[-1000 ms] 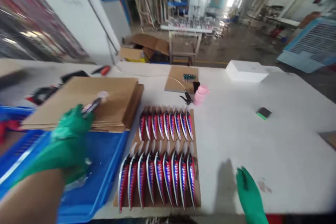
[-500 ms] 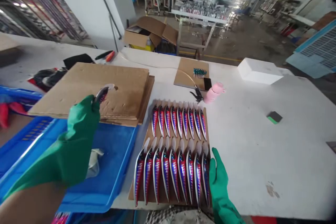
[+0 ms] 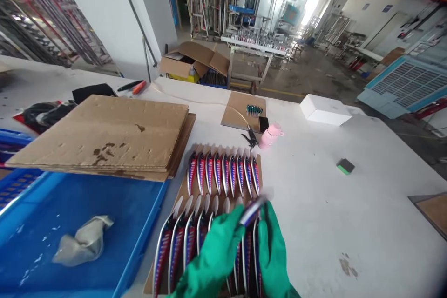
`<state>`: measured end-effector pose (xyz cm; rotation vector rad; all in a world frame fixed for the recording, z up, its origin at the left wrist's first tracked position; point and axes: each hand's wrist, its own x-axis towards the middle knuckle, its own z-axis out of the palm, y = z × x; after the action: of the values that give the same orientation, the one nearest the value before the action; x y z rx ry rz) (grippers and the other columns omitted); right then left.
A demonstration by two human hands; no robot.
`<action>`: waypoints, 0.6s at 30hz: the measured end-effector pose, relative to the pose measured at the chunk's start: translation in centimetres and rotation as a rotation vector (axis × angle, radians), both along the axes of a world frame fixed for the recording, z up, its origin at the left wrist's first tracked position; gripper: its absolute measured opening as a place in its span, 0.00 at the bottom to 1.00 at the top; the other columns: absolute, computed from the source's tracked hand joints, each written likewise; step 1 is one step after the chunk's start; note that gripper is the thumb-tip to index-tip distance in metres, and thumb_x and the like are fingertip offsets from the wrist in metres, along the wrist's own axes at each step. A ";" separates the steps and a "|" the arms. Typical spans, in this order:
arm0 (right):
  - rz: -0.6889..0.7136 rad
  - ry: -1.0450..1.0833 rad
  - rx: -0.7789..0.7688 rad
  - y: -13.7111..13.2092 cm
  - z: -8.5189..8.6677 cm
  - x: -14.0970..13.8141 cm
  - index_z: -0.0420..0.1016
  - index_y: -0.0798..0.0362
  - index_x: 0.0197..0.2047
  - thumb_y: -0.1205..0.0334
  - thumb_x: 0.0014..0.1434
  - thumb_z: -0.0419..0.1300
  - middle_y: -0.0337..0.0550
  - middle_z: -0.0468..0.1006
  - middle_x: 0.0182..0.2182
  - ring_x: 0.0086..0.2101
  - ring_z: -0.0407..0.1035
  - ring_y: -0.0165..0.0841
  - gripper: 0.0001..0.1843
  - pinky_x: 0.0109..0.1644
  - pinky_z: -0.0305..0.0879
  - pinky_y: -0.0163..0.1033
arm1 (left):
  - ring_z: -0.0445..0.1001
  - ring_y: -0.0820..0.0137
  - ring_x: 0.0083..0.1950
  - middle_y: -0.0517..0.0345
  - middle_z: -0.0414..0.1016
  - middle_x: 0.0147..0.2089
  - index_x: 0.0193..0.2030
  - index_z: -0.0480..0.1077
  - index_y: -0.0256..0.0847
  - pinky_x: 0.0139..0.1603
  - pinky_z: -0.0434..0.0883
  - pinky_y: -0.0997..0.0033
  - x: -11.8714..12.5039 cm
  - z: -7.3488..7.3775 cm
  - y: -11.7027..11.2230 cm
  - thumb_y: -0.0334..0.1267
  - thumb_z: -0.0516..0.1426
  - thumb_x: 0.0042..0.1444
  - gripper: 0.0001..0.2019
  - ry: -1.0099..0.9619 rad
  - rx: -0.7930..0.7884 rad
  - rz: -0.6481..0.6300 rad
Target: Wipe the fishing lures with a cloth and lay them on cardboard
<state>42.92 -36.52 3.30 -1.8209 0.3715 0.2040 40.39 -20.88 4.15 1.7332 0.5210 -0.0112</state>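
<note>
Cardboard sheets lie stacked at my far left on the white worktop, behind a blue tray holding a crumpled grey rag. Just right of the tray, my left hand pinches a red-and-blue lure in its gloved fingers above the near row of lures on the cardboard backing. My right hand stands beside it, fingers pressed together, touching the row's right end. Farther right sit a pink bottle, a white box and a green-edged block. Beyond the worktop lies a concrete workshop floor with metal racks.
</note>
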 end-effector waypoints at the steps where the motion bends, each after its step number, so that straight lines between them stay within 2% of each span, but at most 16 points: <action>1: -0.036 0.011 0.006 0.4 0.7 0.4 0.55 0.48 0.78 0.31 0.65 0.57 0.49 0.61 0.75 0.71 0.59 0.54 0.47 0.74 0.62 0.58 | 0.80 0.49 0.58 0.45 0.80 0.59 0.66 0.73 0.51 0.60 0.79 0.54 0.5 -0.2 -1.5 0.49 0.61 0.61 0.26 -0.046 0.034 -0.116; 3: -0.082 0.029 -0.007 1.2 1.9 1.7 0.53 0.45 0.79 0.30 0.64 0.57 0.47 0.60 0.75 0.71 0.58 0.54 0.49 0.74 0.61 0.60 | 0.81 0.53 0.54 0.45 0.81 0.56 0.69 0.71 0.50 0.58 0.80 0.54 1.6 -0.1 -3.2 0.44 0.59 0.64 0.26 -0.102 0.087 -0.245; 5: -0.073 0.055 0.010 1.7 3.0 3.5 0.53 0.41 0.78 0.27 0.63 0.57 0.44 0.62 0.74 0.70 0.60 0.52 0.49 0.73 0.64 0.58 | 0.81 0.55 0.53 0.46 0.82 0.56 0.72 0.67 0.50 0.60 0.79 0.53 2.7 0.4 -3.9 0.42 0.55 0.66 0.27 -0.141 0.157 -0.313; 7: -0.029 0.076 0.045 1.9 3.9 5.6 0.56 0.44 0.78 0.24 0.59 0.58 0.46 0.66 0.72 0.68 0.64 0.53 0.52 0.69 0.69 0.56 | 0.80 0.56 0.56 0.47 0.81 0.58 0.75 0.62 0.51 0.63 0.77 0.52 3.6 0.9 -3.6 0.42 0.52 0.70 0.27 -0.194 0.255 -0.385; 9: 0.002 0.078 0.088 1.9 4.3 7.9 0.58 0.46 0.77 0.24 0.57 0.60 0.48 0.68 0.71 0.67 0.66 0.54 0.54 0.68 0.70 0.56 | 0.79 0.56 0.60 0.49 0.79 0.61 0.76 0.60 0.53 0.67 0.75 0.51 4.8 1.0 -2.5 0.45 0.50 0.72 0.27 -0.248 0.371 -0.432; 11: 0.033 0.037 0.125 1.6 3.7 10.4 0.60 0.45 0.76 0.26 0.56 0.62 0.47 0.67 0.72 0.68 0.64 0.53 0.53 0.71 0.66 0.56 | 0.79 0.57 0.62 0.50 0.79 0.63 0.73 0.65 0.52 0.68 0.75 0.52 6.2 0.5 0.1 0.45 0.49 0.72 0.25 -0.257 0.466 -0.421; 13: 0.056 -0.048 0.111 0.8 2.2 12.8 0.60 0.45 0.76 0.28 0.57 0.63 0.46 0.63 0.74 0.71 0.58 0.51 0.52 0.76 0.57 0.56 | 0.79 0.55 0.63 0.45 0.78 0.65 0.70 0.70 0.44 0.68 0.76 0.53 7.8 -0.7 4.2 0.43 0.49 0.71 0.24 -0.219 0.556 -0.347; 15: 0.042 -0.121 0.050 -0.4 0.5 15.1 0.61 0.49 0.76 0.28 0.56 0.63 0.48 0.61 0.75 0.73 0.54 0.50 0.54 0.78 0.50 0.54 | 0.76 0.48 0.67 0.34 0.76 0.66 0.68 0.71 0.31 0.70 0.73 0.45 9.5 -2.3 9.2 0.42 0.47 0.69 0.27 -0.180 0.704 -0.121; 16: 0.032 -0.139 0.021 -1.1 -0.3 16.1 0.61 0.51 0.76 0.27 0.56 0.63 0.49 0.61 0.75 0.73 0.54 0.49 0.55 0.78 0.49 0.53 | 0.73 0.43 0.69 0.29 0.73 0.68 0.68 0.69 0.25 0.72 0.70 0.40 10.2 -3.1 11.6 0.44 0.48 0.68 0.29 -0.168 0.780 -0.057; 18: 0.021 -0.150 -0.013 -1.8 -1.1 17.4 0.63 0.53 0.75 0.27 0.55 0.63 0.51 0.63 0.74 0.73 0.56 0.50 0.55 0.78 0.50 0.52 | 0.72 0.41 0.70 0.27 0.72 0.68 0.68 0.68 0.24 0.73 0.68 0.37 10.8 -4.2 15.2 0.47 0.48 0.68 0.32 -0.157 0.836 0.026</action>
<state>60.33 -38.32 2.21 -1.8401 0.2486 0.0785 51.16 -5.70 -0.03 2.5113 0.4587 0.4097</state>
